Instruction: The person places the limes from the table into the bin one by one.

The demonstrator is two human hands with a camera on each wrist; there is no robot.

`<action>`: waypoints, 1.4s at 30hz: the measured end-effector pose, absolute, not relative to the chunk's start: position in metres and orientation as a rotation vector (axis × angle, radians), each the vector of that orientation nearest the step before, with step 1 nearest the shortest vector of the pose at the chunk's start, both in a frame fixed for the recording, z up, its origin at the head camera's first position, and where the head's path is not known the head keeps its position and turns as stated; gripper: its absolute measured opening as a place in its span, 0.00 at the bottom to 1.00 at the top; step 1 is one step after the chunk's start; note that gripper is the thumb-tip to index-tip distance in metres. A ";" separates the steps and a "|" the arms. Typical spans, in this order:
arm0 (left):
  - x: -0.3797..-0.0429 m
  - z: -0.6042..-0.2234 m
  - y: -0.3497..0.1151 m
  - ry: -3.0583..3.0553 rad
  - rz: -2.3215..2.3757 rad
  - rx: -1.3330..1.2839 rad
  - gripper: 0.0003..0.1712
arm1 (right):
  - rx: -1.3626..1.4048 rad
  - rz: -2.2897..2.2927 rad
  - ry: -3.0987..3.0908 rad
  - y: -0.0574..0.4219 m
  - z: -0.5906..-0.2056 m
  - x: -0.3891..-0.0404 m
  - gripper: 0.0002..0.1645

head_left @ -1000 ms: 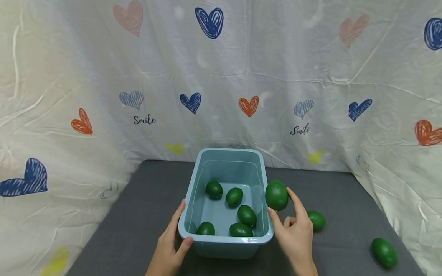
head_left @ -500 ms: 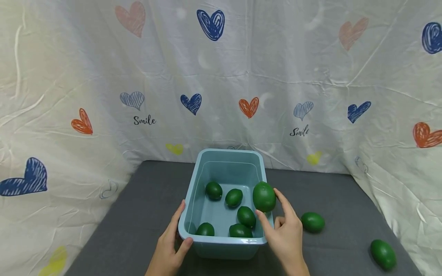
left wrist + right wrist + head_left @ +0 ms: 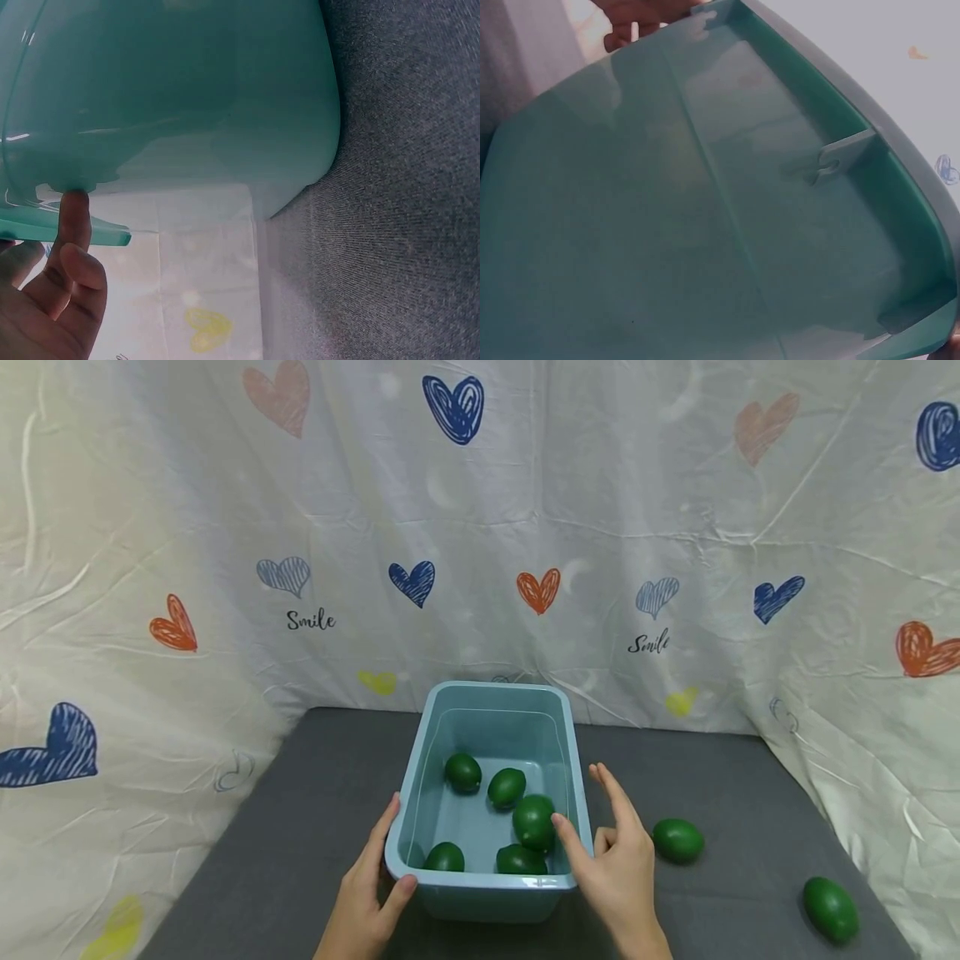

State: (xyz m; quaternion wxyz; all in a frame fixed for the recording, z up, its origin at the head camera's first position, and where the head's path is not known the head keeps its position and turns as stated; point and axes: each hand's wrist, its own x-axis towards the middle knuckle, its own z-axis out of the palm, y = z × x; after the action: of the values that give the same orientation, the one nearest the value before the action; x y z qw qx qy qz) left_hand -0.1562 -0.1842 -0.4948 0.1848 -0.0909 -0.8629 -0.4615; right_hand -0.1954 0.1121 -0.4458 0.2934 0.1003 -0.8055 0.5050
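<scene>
A light blue plastic bin (image 3: 495, 692) stands on the grey table, with several green limes in it. My left hand (image 3: 367, 885) holds its near left corner, thumb over the front rim and fingers along the side. In the left wrist view, fingers of the left hand (image 3: 64, 289) are up under the rim. My right hand (image 3: 618, 864) is at the bin's right rim, thumb and index finger spread with nothing between them. Just inside, near the thumb tip, is one lime (image 3: 533, 821), overlapping the limes around it. Another lime (image 3: 519, 860) lies by the front wall.
Two limes lie on the table right of the bin: one lime (image 3: 678, 841) beside the right hand, another lime (image 3: 830, 910) near the right edge. A white cloth (image 3: 480, 635) printed with hearts hangs behind the table (image 3: 330, 793) and along its sides.
My right hand has moved left to the bin's rim and let go of the lime, which is now down inside the bin. My left hand has stayed at its corner.
</scene>
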 end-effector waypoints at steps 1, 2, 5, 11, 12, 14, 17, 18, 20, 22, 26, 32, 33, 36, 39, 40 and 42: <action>-0.156 -0.495 -0.184 -2.429 -1.300 -0.260 0.49 | 0.270 1.346 -2.143 0.112 -0.446 -0.195 0.52; -0.156 -0.495 -0.185 -2.426 -1.299 -0.263 0.49 | 0.274 1.348 -2.140 0.112 -0.446 -0.195 0.52; -0.156 -0.495 -0.185 -2.417 -1.299 -0.271 0.50 | 0.287 1.348 -2.139 0.112 -0.445 -0.195 0.51; -0.157 -0.494 -0.185 -2.406 -1.300 -0.282 0.50 | 0.300 1.329 -2.125 0.120 -0.442 -0.197 0.50; -0.157 -0.494 -0.185 -2.407 -1.301 -0.281 0.50 | 0.299 1.324 -2.126 0.122 -0.443 -0.198 0.50; -0.157 -0.494 -0.185 -2.411 -1.303 -0.278 0.50 | 0.296 1.314 -2.128 0.127 -0.445 -0.201 0.50; -0.157 -0.495 -0.185 -2.417 -1.296 -0.270 0.50 | 0.277 1.298 -2.151 0.134 -0.449 -0.205 0.49; -0.157 -0.495 -0.185 -2.418 -1.293 -0.267 0.50 | 0.268 1.294 -2.163 0.136 -0.450 -0.206 0.48; -0.157 -0.496 -0.185 -2.418 -1.293 -0.261 0.50 | 0.251 1.280 -2.183 0.141 -0.453 -0.208 0.47; -0.156 -0.497 -0.185 -2.414 -1.295 -0.260 0.50 | 0.235 1.261 -2.202 0.146 -0.456 -0.212 0.46; -0.156 -0.497 -0.185 -2.399 -1.308 -0.271 0.49 | 0.236 1.199 -2.199 0.157 -0.463 -0.220 0.45; -0.157 -0.496 -0.184 -2.396 -1.304 -0.268 0.49 | 0.240 1.077 -2.206 0.173 -0.474 -0.230 0.44; -0.157 -0.496 -0.184 -2.397 -1.305 -0.269 0.49 | 0.229 1.054 -2.215 0.175 -0.476 -0.231 0.45; -0.157 -0.496 -0.184 -2.395 -1.313 -0.271 0.49 | 0.191 0.989 -2.247 0.183 -0.484 -0.235 0.45; -0.157 -0.495 -0.183 -2.393 -1.319 -0.274 0.48 | 0.165 0.944 -2.267 0.188 -0.490 -0.238 0.45; -0.157 -0.495 -0.183 -2.392 -1.321 -0.272 0.48 | 0.159 0.929 -2.275 0.189 -0.492 -0.239 0.46; -0.157 -0.495 -0.183 -2.391 -1.316 -0.272 0.48 | 0.147 0.908 -2.286 0.192 -0.496 -0.240 0.46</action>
State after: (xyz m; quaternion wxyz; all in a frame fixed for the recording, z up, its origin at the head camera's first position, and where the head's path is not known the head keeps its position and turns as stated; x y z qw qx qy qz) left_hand -0.1570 -0.1827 -0.4950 0.1981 -0.0971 -0.8545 -0.4703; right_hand -0.2402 0.1918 -0.4958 0.3321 0.0563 -0.8751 0.3476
